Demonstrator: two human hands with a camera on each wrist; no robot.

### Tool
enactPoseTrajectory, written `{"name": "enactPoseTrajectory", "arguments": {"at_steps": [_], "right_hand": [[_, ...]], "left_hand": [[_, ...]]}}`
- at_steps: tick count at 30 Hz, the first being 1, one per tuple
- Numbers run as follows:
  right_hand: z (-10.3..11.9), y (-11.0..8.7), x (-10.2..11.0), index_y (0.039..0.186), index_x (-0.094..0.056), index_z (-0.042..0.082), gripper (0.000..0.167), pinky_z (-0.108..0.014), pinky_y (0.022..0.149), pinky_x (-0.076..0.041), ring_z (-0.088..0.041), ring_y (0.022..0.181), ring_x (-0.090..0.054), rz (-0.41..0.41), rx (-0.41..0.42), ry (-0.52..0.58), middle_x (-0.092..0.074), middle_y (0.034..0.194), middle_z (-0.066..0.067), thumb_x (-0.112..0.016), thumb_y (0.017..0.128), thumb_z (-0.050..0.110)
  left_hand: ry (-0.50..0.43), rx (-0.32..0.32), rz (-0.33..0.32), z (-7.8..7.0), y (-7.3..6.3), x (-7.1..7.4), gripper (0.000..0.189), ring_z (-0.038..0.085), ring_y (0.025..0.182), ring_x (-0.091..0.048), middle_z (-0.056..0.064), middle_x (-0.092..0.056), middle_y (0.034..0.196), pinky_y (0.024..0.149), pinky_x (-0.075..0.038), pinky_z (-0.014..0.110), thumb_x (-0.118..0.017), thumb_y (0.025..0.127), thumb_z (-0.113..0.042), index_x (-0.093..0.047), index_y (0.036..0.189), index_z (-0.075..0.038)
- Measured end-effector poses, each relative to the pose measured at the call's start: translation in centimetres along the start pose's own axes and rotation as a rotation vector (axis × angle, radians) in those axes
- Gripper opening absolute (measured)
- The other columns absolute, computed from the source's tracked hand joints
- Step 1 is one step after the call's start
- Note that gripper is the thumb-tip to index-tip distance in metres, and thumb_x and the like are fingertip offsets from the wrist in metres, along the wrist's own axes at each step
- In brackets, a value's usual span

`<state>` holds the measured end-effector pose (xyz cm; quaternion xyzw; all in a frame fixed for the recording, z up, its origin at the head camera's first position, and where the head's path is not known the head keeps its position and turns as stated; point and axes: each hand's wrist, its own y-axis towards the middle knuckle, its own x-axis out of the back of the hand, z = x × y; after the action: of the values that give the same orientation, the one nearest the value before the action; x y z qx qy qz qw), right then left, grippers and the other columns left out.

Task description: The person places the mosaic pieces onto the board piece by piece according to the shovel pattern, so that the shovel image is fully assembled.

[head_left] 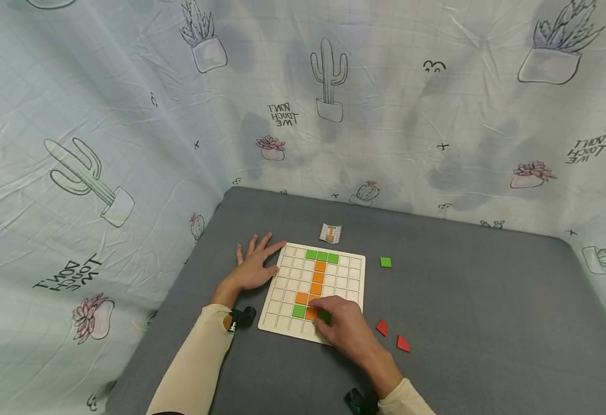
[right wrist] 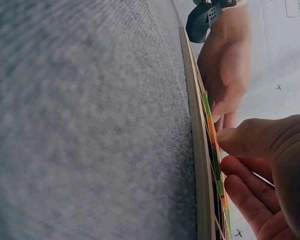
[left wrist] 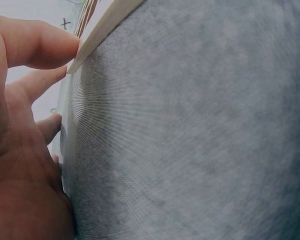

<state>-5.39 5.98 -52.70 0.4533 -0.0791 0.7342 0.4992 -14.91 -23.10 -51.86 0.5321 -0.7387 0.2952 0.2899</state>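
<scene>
A square wooden grid board [head_left: 268, 320] lies on the table with green and orange tiles in its cells. At its left edge my left hand [head_left: 252, 270] rests with fingers spread, thumb and index fingertip right at the edge. My right hand [head_left: 345, 324] is over the board's lower right, thumb and index finger bent around an orange tile [head_left: 311, 313] in the row near the front. Beside that tile, under the palm, is a green tile [head_left: 324, 316]; a second green tile [head_left: 298, 311] sits to its left. In the right wrist view the thumb [right wrist: 235, 140] meets the tile row.
A small pattern card [head_left: 331, 233] lies beyond the board. Right of the board are a loose green tile [head_left: 386, 262] and two red quarter-round pieces, one nearer [head_left: 403, 343] and one farther [head_left: 382, 327]. A printed curtain [head_left: 386, 115] borders the grey table [head_left: 479, 300].
</scene>
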Motion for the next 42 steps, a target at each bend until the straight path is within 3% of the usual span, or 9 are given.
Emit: {"name": "enactPoseTrajectory", "arguments": {"at_steps": [7, 11, 16, 23, 30, 37, 42], "right_hand": [[-0.5, -0.2, 0.7, 0.117, -0.084, 0.007, 0.036, -0.039, 0.091, -0.066, -0.017, 0.101, -0.081, -0.059, 0.018, 0.091, -0.084, 0.112, -0.002, -0.093, 0.083, 0.002], [-1.0, -0.2, 1.9, 0.118, -0.084, 0.007, 0.037, -0.041, 0.087, -0.067, -0.02, 0.098, -0.08, -0.084, -0.028, 0.177, -0.084, 0.112, -0.002, -0.093, 0.083, 0.001], [-1.8, -0.3, 3.6, 0.118, -0.084, 0.009, 0.035, -0.045, 0.087, -0.066, -0.021, 0.097, -0.079, -0.101, -0.059, 0.184, -0.084, 0.112, 0.002, -0.092, 0.085, 0.003], [-3.7, -0.5, 5.6, 0.118, -0.084, 0.008, 0.032, -0.047, 0.082, -0.066, -0.025, 0.095, -0.079, -0.113, -0.056, 0.162, -0.085, 0.109, -0.003, -0.092, 0.087, 0.007], [-5.2, -0.6, 7.9, 0.121, -0.083, 0.009, 0.034, -0.05, 0.091, -0.066, -0.025, 0.1, -0.08, -0.071, -0.116, 0.187, -0.085, 0.113, -0.005, -0.091, 0.089, 0.007], [-6.6, -0.7, 10.3, 0.122, -0.082, 0.012, 0.033, -0.04, 0.095, -0.066, -0.023, 0.104, -0.081, -0.067, -0.142, 0.234, -0.084, 0.114, -0.004, -0.09, 0.09, 0.008], [-7.5, -0.7, 12.0, 0.122, -0.082, 0.011, 0.034, -0.034, 0.096, -0.065, -0.016, 0.104, -0.08, -0.071, -0.141, 0.201, -0.084, 0.115, -0.001, -0.091, 0.09, 0.01]], "left_hand": [[-0.005, 0.001, 0.001, 0.0, -0.1, 0.0, 0.068, 0.048, 0.17, 0.01, 0.018, -0.012, 0.185, 0.125, 0.02, 0.076, -0.058, 0.104, -0.017, -0.043, 0.171, -0.021], [-0.011, -0.002, -0.001, 0.1, 0.0, -0.1, 0.068, 0.048, 0.17, 0.01, 0.018, -0.012, 0.185, 0.125, 0.02, 0.076, -0.058, 0.104, -0.017, -0.043, 0.171, -0.02], [-0.013, -0.002, -0.001, 0.2, 0.0, 0.0, 0.069, 0.047, 0.17, 0.01, 0.017, -0.011, 0.185, 0.125, 0.02, 0.076, -0.058, 0.104, -0.017, -0.043, 0.171, -0.021], [-0.021, -0.002, -0.004, 0.1, 0.0, 0.0, 0.069, 0.048, 0.17, 0.01, 0.018, -0.012, 0.185, 0.125, 0.02, 0.076, -0.059, 0.104, -0.017, -0.043, 0.171, -0.02], [-0.015, 0.003, -0.002, 0.1, 0.0, 0.0, 0.068, 0.047, 0.17, 0.01, 0.017, -0.012, 0.185, 0.125, 0.02, 0.076, -0.058, 0.104, -0.016, -0.043, 0.171, -0.021], [-0.014, -0.005, -0.007, 0.1, 0.1, 0.0, 0.068, 0.049, 0.17, 0.009, 0.018, -0.012, 0.185, 0.124, 0.02, 0.077, -0.059, 0.104, -0.016, -0.044, 0.17, -0.02], [-0.007, -0.002, -0.007, 0.3, 0.1, -0.1, 0.068, 0.048, 0.17, 0.009, 0.018, -0.012, 0.185, 0.125, 0.02, 0.076, -0.059, 0.104, -0.017, -0.043, 0.171, -0.02]]}}
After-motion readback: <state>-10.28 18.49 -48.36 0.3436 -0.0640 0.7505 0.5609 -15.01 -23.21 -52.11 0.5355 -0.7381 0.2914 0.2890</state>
